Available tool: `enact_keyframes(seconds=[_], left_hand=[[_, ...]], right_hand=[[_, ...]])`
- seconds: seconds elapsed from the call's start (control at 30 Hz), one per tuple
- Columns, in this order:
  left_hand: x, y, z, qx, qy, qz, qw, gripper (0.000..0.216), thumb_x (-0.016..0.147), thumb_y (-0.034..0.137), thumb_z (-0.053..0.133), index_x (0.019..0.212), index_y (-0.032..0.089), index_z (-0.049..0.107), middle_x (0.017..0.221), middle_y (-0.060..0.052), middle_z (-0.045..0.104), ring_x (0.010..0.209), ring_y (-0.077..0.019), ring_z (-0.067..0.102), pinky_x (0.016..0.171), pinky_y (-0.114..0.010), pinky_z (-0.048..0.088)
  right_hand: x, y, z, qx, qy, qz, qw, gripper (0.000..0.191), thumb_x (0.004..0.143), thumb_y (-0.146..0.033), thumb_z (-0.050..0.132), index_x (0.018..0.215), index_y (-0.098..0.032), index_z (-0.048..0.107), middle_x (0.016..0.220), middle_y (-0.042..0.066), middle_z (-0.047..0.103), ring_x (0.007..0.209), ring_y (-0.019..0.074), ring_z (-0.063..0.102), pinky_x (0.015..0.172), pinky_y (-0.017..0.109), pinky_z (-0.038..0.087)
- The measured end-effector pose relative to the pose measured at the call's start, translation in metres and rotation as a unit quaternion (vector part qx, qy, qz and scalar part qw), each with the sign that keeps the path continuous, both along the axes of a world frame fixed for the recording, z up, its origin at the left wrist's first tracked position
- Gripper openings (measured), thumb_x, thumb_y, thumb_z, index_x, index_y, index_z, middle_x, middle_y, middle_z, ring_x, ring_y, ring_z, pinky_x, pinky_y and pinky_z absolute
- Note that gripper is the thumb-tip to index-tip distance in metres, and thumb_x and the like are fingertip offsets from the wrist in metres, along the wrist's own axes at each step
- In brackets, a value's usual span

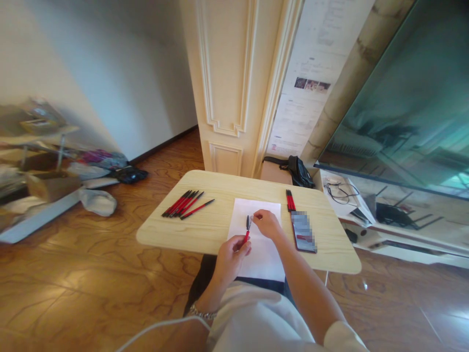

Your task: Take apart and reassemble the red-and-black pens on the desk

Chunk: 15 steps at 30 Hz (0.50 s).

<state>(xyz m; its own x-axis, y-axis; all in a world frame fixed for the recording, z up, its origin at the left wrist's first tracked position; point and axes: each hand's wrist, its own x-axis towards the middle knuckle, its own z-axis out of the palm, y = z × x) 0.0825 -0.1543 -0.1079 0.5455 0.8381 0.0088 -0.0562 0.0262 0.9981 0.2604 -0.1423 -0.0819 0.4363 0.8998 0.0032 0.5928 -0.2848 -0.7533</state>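
Note:
My left hand [232, 256] is closed around the red barrel of a pen [246, 237], held upright over a white sheet of paper [262, 259]. A thin refill [250, 225] appears to stick out of the barrel's top. At its upper end, the fingertips of my right hand [266, 223] pinch together; any smaller part between them cannot be made out. Close beside the refill shows a dark, pointed pen piece [247, 221]; whether it lies on the paper or is held is unclear.
Several red-and-black pens [185, 204] lie at the left of the light wooden table [205, 239]. More such pens [290, 200] lie at the right, above a phone [304, 232] with a blurred screen. Behind the table are a black bag [301, 171] and a panelled pillar [229, 73].

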Motion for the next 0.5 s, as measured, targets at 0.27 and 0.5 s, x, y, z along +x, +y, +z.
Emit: enact_keyframes(seconds=[0.27,0.5], left_hand=[[-0.006,0.006,0.002,0.004,0.008,0.005,1.000,0.032,0.079,0.040,0.061,0.095,0.013,0.064,0.076,-0.006,0.068,0.070,-0.0172,0.063,0.068,-0.028,0.050],[-0.002,0.001,0.003,0.008,-0.006,0.004,1.000,0.031,0.079,0.039,0.061,0.095,0.012,0.064,0.077,-0.006,0.067,0.070,-0.0161,0.062,0.066,-0.027,0.050]], right_hand=[[-0.013,0.030,-0.004,-0.113,-0.094,-0.035,0.989,0.024,0.073,-0.040,0.061,0.069,-0.017,0.067,0.078,0.013,0.069,0.079,0.0261,0.063,0.066,0.033,0.042],[0.011,0.008,0.022,0.159,0.329,-0.048,0.930,0.035,0.069,-0.042,0.065,0.091,-0.015,0.059,0.079,0.007,0.069,0.055,0.0114,0.055,0.051,0.024,0.042]])
